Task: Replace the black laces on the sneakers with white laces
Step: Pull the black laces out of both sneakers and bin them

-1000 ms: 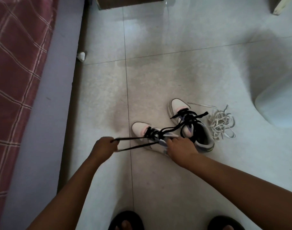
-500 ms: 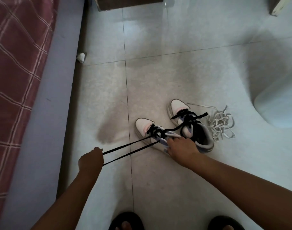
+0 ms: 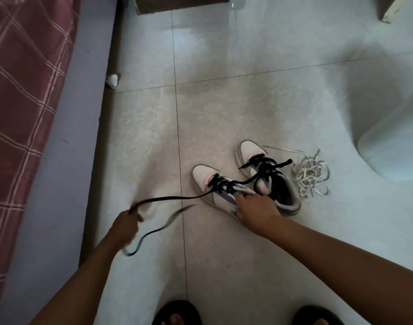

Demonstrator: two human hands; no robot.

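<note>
We see dim, soft light, with glare on the tiled floor (image 3: 224, 66) at the top. The black lace (image 3: 168, 219) below it smears with motion blur, and edges bow outward.

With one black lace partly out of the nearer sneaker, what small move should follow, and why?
Probably another pull with the left hand: it grips the black lace, which is still crossed through the nearer sneaker that the right hand steadies. The white laces lie unused beside the far sneaker.
</note>
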